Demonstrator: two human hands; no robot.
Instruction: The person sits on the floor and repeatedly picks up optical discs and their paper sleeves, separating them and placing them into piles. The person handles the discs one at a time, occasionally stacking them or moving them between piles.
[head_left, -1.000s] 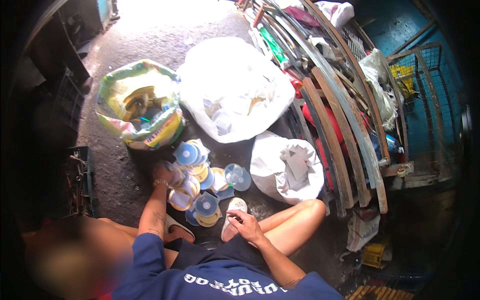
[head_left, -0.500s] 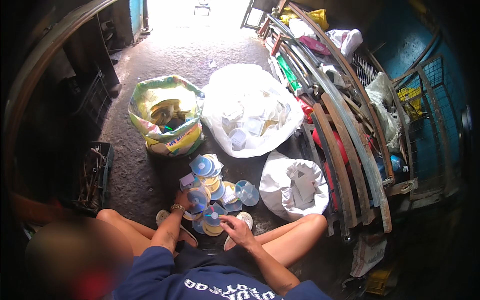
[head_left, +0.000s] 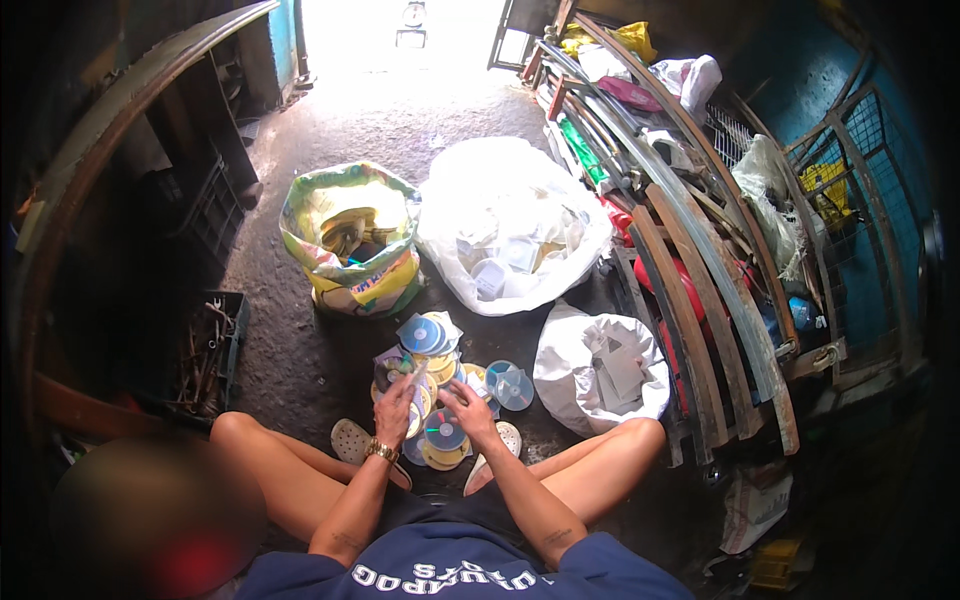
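Note:
A loose pile of discs (head_left: 445,428), some shiny blue and some yellowish, lies on the floor between my feet, with thin sleeves among them. Over the pile's left side, my left hand (head_left: 392,412), with a metal watch at the wrist, pinches a thin, pale disc sleeve (head_left: 420,376) by its edge. My right hand (head_left: 470,412) hovers just right of it above the discs, fingers bent and apart, with nothing visible in them. Two overlapping clear discs (head_left: 511,386) rest at the pile's right edge.
Beyond the pile stand a colourful sack (head_left: 365,290) holding discs and a big white sack (head_left: 500,300) of pale plastic pieces. A smaller white sack (head_left: 560,375) holds flat pieces. Metal bars (head_left: 700,300) lean along the right; a tool crate (head_left: 235,340) sits left.
My left hand has lifted from the pile and come rightward with a pale sleeve in it. My right hand has moved forward over the discs. The whole view has shifted slightly.

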